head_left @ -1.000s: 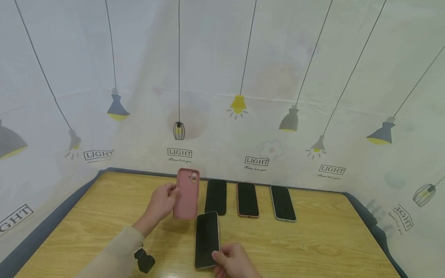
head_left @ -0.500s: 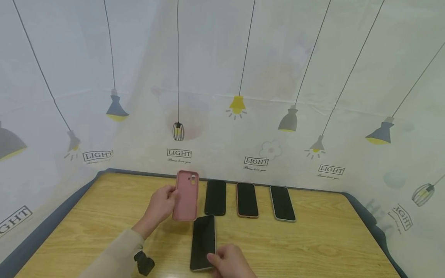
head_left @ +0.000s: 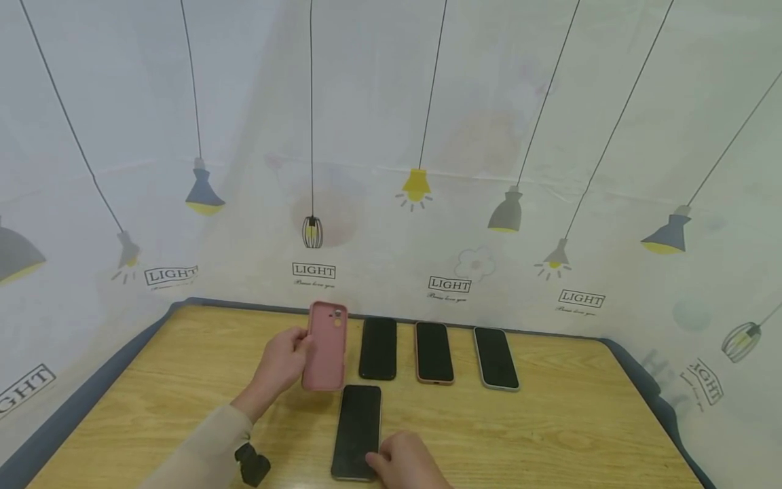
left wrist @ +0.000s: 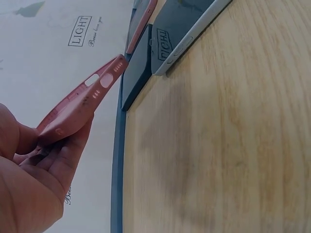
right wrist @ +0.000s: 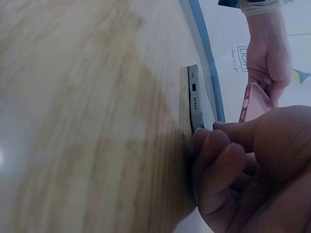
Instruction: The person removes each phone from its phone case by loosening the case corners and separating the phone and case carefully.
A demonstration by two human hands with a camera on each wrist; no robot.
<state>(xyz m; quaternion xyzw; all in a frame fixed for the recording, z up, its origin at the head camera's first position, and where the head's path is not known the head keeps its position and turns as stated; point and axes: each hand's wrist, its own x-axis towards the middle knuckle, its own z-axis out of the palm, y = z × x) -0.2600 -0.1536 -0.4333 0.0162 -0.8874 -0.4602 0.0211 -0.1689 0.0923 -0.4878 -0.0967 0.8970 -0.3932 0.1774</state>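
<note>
My left hand [head_left: 284, 360] grips a pink phone case [head_left: 326, 350] by its left side. Held up off the table, the case turns its inner face and camera cutout to the head view; its bottom edge with port and speaker openings shows in the left wrist view. My right hand [head_left: 411, 462] pinches the lower right corner of a smartphone [head_left: 356, 428], thumb on the dark screen and fingers curled at the edge. This phone lies screen up, flat and close to the tabletop. Its charging port end faces the right wrist view.
Along the back of the wood-grain table [head_left: 550, 435] lie a black phone [head_left: 379, 348], a phone in a pink case [head_left: 434, 352] and a phone with a pale rim [head_left: 497, 357]. A printed curtain [head_left: 379, 122] surrounds the table behind.
My right hand has lowered the smartphone towards the table and slightly left, so it lies flatter. The pink case has dipped a little in my left hand.
</note>
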